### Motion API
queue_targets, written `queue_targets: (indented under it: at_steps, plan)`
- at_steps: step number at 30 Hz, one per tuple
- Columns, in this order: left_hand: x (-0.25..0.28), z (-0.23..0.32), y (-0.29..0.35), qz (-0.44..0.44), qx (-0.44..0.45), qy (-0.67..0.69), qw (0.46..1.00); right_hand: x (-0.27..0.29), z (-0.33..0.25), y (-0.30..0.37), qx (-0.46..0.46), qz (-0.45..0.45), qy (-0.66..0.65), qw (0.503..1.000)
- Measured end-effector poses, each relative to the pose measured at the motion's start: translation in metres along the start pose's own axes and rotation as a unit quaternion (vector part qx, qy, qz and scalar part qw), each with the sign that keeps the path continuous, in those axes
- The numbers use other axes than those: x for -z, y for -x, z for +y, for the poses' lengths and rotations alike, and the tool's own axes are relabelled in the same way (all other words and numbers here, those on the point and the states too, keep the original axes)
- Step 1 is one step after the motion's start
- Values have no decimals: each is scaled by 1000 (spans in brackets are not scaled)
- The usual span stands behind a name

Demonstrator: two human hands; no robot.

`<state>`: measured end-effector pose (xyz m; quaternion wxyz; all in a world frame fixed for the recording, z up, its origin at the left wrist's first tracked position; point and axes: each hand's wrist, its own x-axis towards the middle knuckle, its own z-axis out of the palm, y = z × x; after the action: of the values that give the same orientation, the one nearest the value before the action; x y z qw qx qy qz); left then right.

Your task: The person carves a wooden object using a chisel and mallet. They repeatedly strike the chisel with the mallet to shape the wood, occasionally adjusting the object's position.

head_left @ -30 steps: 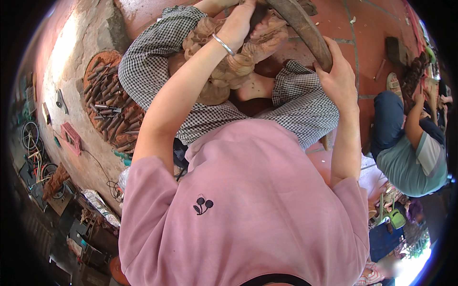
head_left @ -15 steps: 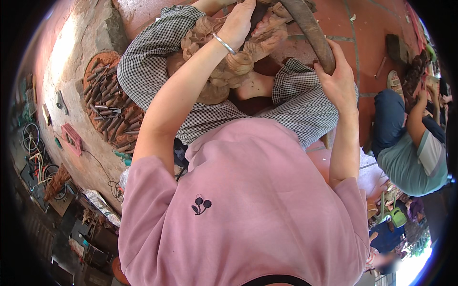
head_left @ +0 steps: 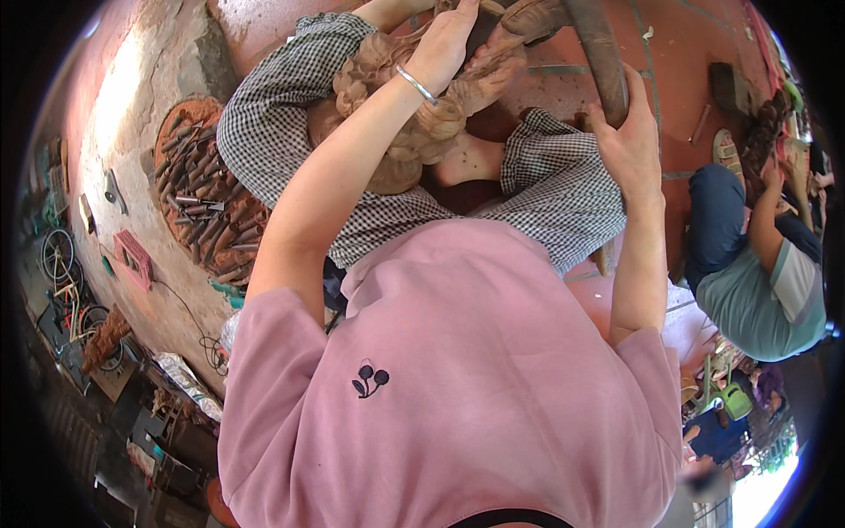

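A carved wooden piece (head_left: 392, 145) with rounded, leafy shapes lies across my crossed legs. My left hand (head_left: 443, 51), with a silver bangle on the wrist, is closed above it around a dark chisel handle (head_left: 482, 33); the blade is hidden. My right hand (head_left: 630, 145) is wrapped round the lower end of a long, curved wooden mallet (head_left: 598, 57). The mallet slants up and left, its far end by the top edge beside the carving.
On the left, a round tray (head_left: 163, 145) holds many wooden-handled tools on a stone slab (head_left: 132, 97). A pink brick-like block (head_left: 132, 260) lies nearby. At the right, another person (head_left: 748, 290) sits on the red tiled floor (head_left: 673, 88) beside a dark block (head_left: 729, 88).
My right hand has moved slightly up and right with the mallet, which now stands steeper. My left hand keeps its hold and has hardly shifted.
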<state>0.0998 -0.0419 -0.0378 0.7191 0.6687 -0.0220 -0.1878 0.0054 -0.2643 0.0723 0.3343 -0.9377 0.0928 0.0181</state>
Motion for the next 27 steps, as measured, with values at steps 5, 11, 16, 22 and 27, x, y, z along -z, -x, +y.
queue_targets:
  at_steps: [5, 11, 16, 22, 27]
  plan:
    - [-2, 12, 4, -63, 54, 90, 993, 6, 9, 0, 49, -2, 42, 998]
    - [-10, -15, -6, -80, -60, 55, 993, 1, 10, 5, 31, -38, 55, 997]
    - [-4, 9, -7, -134, 63, 197, 969, -4, 12, 8, 7, -43, -1, 999]
    - [-8, 5, -4, -62, 65, 129, 988, -6, 15, 10, 3, -36, -16, 999]
    - [-11, 15, -1, -68, 77, 104, 989, -4, 19, 9, -9, -35, -37, 999]
